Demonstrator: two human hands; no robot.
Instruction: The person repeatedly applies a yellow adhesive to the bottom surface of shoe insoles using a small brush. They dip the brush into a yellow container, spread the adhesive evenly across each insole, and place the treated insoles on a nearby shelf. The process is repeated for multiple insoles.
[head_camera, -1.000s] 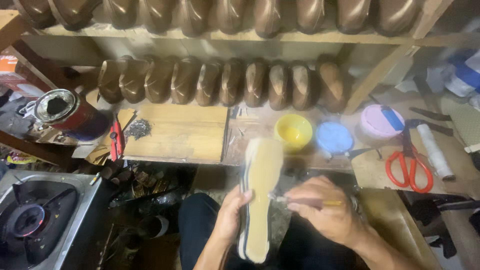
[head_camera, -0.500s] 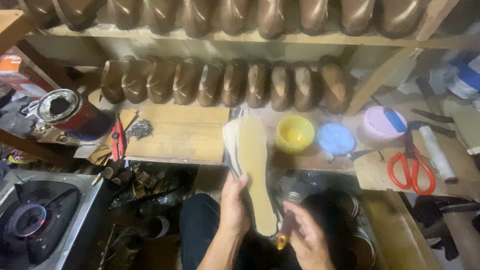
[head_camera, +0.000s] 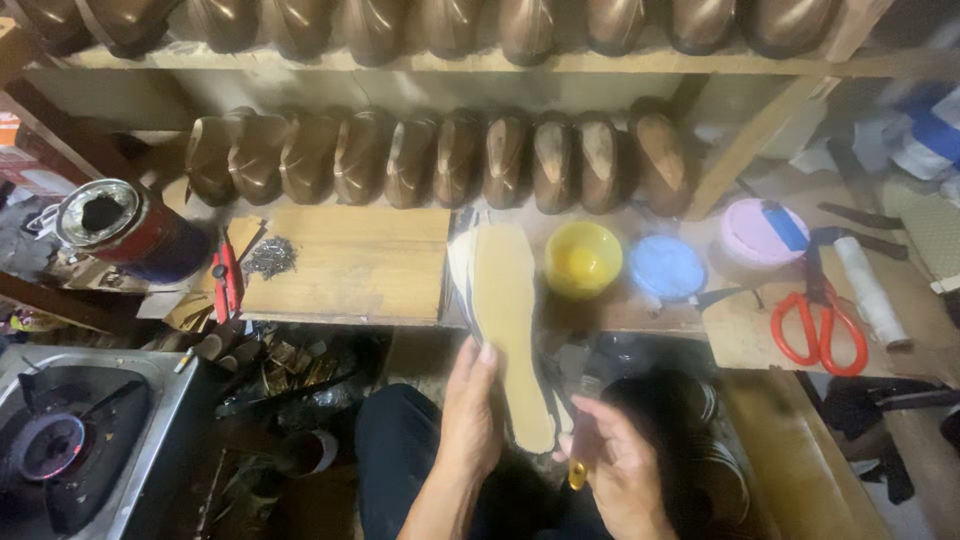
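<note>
Head view: the left hand (head_camera: 470, 415) grips the heel end of a tan insole (head_camera: 508, 320), its toe reaching over the worktop (head_camera: 350, 265) beside a yellow bowl (head_camera: 582, 258). The right hand (head_camera: 622, 465) is clenched around a yellow-handled tool (head_camera: 578, 470).

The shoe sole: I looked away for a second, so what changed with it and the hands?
The right hand, which was working a yellow-handled tool against the sole, dropped away low and now holds the tool below it. The left hand kept its grip and swung the sole's top toward the bench. The yellow bowl, red scissors and can stayed put.
</note>
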